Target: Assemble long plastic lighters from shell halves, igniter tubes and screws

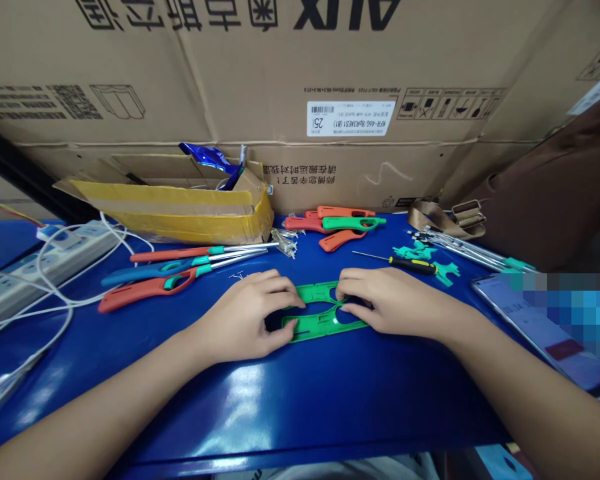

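Two green lighter handle halves (325,323) lie side by side on the blue table, hollow insides facing up. My left hand (253,313) grips their left ends, thumb on the nearer half and fingers on the farther one. My right hand (380,297) holds them at the right, by the trigger openings, its fingers covering part of the farther half. Left of my hands rest several long lighters (150,292) with orange or blue handles and metal tubes. Small screws (238,275) lie just beyond my left hand.
Behind are orange and green handles (355,223), a bag of small parts (286,243) and an open yellow-edged carton (180,220). To the right are a screwdriver (413,265), teal pieces (415,251), metal tubes (475,248) and a phone (545,333). A power strip (45,267) with cables sits left.
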`<state>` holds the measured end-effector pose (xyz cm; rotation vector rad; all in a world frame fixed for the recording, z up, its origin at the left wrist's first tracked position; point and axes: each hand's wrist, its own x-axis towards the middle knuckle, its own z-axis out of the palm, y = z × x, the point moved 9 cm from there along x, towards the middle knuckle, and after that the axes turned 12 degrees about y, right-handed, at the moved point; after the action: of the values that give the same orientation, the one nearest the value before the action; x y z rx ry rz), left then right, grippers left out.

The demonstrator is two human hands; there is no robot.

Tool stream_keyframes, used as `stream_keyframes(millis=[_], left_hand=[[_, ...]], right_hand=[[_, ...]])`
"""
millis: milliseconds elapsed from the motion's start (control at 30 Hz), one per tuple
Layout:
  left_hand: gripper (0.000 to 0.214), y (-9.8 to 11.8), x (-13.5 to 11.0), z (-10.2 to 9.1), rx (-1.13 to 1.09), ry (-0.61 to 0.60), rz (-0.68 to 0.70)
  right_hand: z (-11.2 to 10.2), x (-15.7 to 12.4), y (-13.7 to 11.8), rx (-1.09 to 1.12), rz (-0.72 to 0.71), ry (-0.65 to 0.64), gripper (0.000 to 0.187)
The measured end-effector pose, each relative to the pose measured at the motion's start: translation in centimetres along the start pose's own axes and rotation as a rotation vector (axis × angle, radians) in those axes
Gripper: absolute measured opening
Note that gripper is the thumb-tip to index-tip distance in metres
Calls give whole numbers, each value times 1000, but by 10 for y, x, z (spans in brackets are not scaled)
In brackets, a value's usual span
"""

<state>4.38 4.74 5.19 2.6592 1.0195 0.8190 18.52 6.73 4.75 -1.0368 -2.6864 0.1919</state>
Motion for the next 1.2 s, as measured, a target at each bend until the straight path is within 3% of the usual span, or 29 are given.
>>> stream_keyframes(millis=[700,833,933,1033,1133,1167,1200], left_hand=[[22,-3,1,-1,-16,56,24],[23,-2,0,-4,-24,67,18],[22,1,0,-6,-34,72,24],[21,4,1,-5,-38,49,40],[22,6,0,-3,-37,21,49],[23,7,0,-2,-36,11,51],[25,8,-1,-1,-37,0,54]], right_hand=[[1,0,2,11,18,-18,16],[-8,2,7,21,23,53,16],[-26,3,28,22,99,181,17],[-50,-6,72,-111,297,285,20],[-66,-35,135,-363,675,172,19],[-68,-51,157,-394,839,93,17],[-71,-62,170,-398,911,64,14]])
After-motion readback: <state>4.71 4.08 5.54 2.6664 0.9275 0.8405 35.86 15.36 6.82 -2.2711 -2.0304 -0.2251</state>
